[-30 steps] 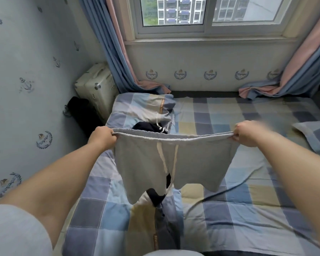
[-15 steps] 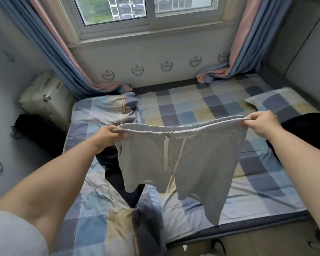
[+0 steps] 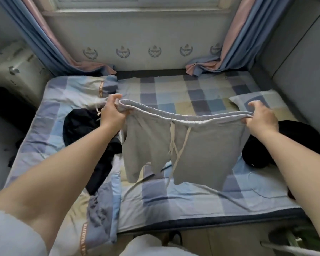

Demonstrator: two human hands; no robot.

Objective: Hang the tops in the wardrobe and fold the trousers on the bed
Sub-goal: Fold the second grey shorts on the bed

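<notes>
Across the middle of the frame, above a checked bed, a pair of grey shorts held up by the waistband, stretched between two hands. At centre left, the left hand with fingers curled round one end of the waistband; at centre right, the right hand pinching the other end, fingers bent over the hem. Waistband sagging a little between the two grips, white drawstring dangling down the front, both legs hanging free above the sheet, the lower hems not plainly touching it. At left centre, behind the left forearm, a dark garment crumpled on a folded checked duvet, running down toward the lower middle of the frame. At right centre, behind the right forearm, a second black garment lying on the bed just below a checked pillow. Along the top, a pale wall with a row of crest motifs under a window sill, blue and pink curtains pooling on the bed at upper left and upper right. At far upper left, a pale suitcase, blurred. At right edge, a grey padded panel. In the lower left corner, a light sleeve.
</notes>
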